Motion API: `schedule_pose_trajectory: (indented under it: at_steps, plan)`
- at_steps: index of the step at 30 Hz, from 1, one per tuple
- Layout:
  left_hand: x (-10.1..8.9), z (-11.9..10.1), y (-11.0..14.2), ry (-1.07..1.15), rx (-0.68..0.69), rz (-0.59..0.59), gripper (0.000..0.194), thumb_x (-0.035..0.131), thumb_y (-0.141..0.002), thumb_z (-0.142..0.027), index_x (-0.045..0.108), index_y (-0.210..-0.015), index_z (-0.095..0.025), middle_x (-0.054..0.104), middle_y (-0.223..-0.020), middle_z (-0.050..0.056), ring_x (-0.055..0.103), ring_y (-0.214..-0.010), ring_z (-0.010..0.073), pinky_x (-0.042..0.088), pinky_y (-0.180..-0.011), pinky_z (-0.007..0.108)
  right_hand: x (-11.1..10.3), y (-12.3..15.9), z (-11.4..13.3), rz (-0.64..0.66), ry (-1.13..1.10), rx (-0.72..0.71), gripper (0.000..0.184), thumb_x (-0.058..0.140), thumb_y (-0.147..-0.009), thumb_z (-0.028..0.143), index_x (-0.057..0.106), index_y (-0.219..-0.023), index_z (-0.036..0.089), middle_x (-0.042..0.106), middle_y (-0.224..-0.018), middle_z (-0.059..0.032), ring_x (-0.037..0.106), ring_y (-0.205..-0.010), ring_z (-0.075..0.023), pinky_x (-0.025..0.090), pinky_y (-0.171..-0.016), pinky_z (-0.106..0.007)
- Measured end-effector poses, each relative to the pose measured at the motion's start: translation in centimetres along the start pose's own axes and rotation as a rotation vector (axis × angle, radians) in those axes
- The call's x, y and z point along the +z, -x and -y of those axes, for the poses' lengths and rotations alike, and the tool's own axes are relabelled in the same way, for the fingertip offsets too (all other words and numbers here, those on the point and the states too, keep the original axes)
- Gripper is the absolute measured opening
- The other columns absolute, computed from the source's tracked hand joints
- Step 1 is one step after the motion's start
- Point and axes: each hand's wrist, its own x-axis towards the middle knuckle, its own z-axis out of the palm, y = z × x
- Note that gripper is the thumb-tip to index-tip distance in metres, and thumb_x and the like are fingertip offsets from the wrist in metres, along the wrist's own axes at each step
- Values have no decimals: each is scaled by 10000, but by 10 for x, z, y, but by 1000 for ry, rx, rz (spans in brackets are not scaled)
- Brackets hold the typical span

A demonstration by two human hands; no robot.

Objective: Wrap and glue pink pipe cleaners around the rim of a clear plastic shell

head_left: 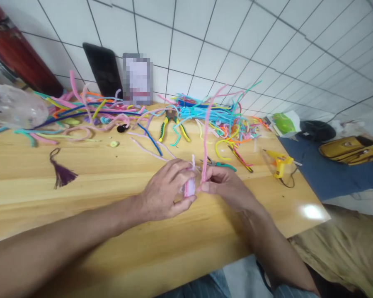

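Observation:
Over the middle of the wooden table, my left hand (166,190) is closed round a small pale pink and lilac bundle of pipe cleaners (190,187). One short end of the bundle sticks up above the fingers. Just to its right, the thumb and fingertips of my right hand (225,186) pinch a long pink pipe cleaner (205,142), which stands up high with its tip bent over. Whether its lower end joins the bundle is hard to make out. Behind my hands lie teal-handled pliers (222,165), partly hidden.
Loose coloured pipe cleaners (81,108) and a tied blue bundle (205,112) line the wall side. Yellow-green pliers (174,126) lie before them. A yellow glue gun (279,162) rests near the right edge, a purple tassel (63,171) at left. A phone (103,68) leans on the tiles.

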Motion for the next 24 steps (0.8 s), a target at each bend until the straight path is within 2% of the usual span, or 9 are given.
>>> schedule_pose_trajectory:
  at_steps: [4,8,15,21,24]
  plan:
    - [0,0,0,2,14,15,413,687,-956,-292,531,-1325,-194,631,-1318,177,632,-1255,341,593,-1075,556,2,-1,-6,-55,68,-28,420,989,-701,546,729,-739,218,657,-708,30,551,-651,-129,459,-659,-277]
    - [1,0,1,8,9,25,446,699,-945,-296,532,-1345,-190,625,-1342,184,623,-1283,352,584,-1094,572,1,-4,-11,-80,103,-73,452,979,-709,589,714,-746,224,629,-683,39,555,-651,-132,475,-672,-286]
    - [2,0,1,-6,23,6,433,673,-968,-296,522,-1355,-179,624,-1343,193,632,-1280,354,602,-1080,579,4,-7,-14,-116,73,-116,453,984,-708,580,697,-748,231,661,-720,32,589,-681,-136,504,-692,-288]
    - [2,0,2,-13,20,16,451,666,-969,-299,508,-1380,-202,630,-1350,175,634,-1304,357,596,-1095,597,6,-5,-17,-164,121,-115,444,978,-710,573,694,-724,231,624,-673,35,533,-637,-132,450,-634,-279]
    - [3,0,3,-10,17,24,474,683,-953,-289,513,-1390,-216,635,-1347,168,635,-1307,355,586,-1102,601,8,-4,-18,-175,127,-129,451,967,-718,591,686,-720,238,634,-680,32,542,-641,-138,462,-638,-289]
